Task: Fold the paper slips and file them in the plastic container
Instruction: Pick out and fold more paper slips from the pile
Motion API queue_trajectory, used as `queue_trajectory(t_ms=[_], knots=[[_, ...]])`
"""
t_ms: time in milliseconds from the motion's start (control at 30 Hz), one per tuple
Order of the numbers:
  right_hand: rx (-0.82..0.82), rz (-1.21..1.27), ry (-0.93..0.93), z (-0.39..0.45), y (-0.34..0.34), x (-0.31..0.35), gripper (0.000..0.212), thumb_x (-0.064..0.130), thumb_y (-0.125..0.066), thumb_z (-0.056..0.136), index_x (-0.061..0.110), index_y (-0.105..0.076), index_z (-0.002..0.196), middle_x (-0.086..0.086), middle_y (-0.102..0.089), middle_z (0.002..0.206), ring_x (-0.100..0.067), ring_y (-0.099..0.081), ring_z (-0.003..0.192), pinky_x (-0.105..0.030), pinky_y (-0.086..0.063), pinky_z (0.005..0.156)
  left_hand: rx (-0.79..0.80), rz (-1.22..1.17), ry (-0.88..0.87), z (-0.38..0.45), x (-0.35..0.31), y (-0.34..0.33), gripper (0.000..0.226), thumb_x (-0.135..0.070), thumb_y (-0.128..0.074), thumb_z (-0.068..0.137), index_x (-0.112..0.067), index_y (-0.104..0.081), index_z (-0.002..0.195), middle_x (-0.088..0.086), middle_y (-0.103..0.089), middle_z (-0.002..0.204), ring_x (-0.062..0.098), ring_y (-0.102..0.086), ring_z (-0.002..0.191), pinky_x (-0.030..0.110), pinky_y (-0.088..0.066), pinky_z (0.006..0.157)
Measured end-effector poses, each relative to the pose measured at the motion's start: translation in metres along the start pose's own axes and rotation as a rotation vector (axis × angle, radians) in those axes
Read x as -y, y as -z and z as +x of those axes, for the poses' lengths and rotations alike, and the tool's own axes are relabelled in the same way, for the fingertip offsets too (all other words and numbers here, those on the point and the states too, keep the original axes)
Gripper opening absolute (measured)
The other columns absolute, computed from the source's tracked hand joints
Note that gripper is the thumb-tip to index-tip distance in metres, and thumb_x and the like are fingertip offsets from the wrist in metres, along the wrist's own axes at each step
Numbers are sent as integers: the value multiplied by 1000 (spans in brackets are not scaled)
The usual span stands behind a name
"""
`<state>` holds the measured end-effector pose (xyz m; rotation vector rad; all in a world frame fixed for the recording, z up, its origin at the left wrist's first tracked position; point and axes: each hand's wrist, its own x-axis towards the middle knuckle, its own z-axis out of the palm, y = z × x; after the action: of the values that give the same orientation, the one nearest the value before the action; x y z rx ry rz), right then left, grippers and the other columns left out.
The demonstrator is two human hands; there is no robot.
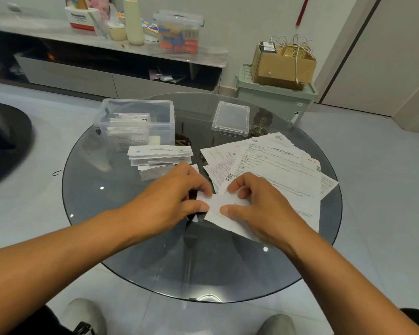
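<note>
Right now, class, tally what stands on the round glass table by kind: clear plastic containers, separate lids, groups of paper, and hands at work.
Clear plastic container with folded slips: 1
Separate lid: 1
Paper groups: 3 (folded stack, unfolded sheets, slip being folded)
Hands: 2 (left hand, right hand)
Total: 7

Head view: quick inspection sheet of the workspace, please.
Surface: round dark glass table, slight glare.
Job's things: open plastic container with filed slips; folded slips stacked before it; unfolded sheets at right; lid set apart.
Clutter: nothing seen on the table besides these.
Grippers: left hand and right hand both pinch one paper slip.
Cables: white cords on cardboard box.
Surroundings: cluttered shelf, green bin.
</note>
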<state>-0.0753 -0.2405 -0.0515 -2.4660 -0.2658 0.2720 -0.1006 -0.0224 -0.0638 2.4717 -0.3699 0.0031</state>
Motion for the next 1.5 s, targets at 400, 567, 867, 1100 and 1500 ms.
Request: queue_trajectory(t_ms=[400,567,867,1100,1500], knots=[[165,-21,153,-6,18,-1,37,39,-81,82,40,-69,117,27,-55,103,8,-54,92,-15,-42,78,44,505,-598,-8,-16,-3,38,-3,-74,84,-14,-70,120,5,-70,116,28,-67,100,39,-59,75],[263,-86,149,-11,24,-2,72,52,-85,76,46,-49,138,19,-43,128,-3,-47,112,-23,-44,94,4,753,-482,-5,-12,0,42,-17,-31,87,-19,-73,93,0,-70,84,24,-65,71,37,-53,62],[252,-277,206,-16,26,2,71,61,-78,78,46,-49,142,21,-37,140,-6,-38,124,-35,-40,109,-56,964,-196,-11,-27,7,30,6,-78,48,-14,-57,56,5,-51,53,21,-31,44,32,-23,53],[224,-421,279,-23,31,9,58,46,-65,87,46,-45,142,20,-44,145,-11,-43,122,-35,-45,102,-161,766,-201,-8,-15,6,30,11,-58,73,-14,-64,90,5,-58,84,26,-51,73,38,-43,63],[146,-420,251,-23,44,5,14,32,-61,97,40,-65,106,13,-70,108,-11,-62,96,-39,-56,83,70,134,-240,7,-17,-3,58,-31,-65,94,-41,-45,148,-25,-47,147,-8,-38,134,21,-36,112]])
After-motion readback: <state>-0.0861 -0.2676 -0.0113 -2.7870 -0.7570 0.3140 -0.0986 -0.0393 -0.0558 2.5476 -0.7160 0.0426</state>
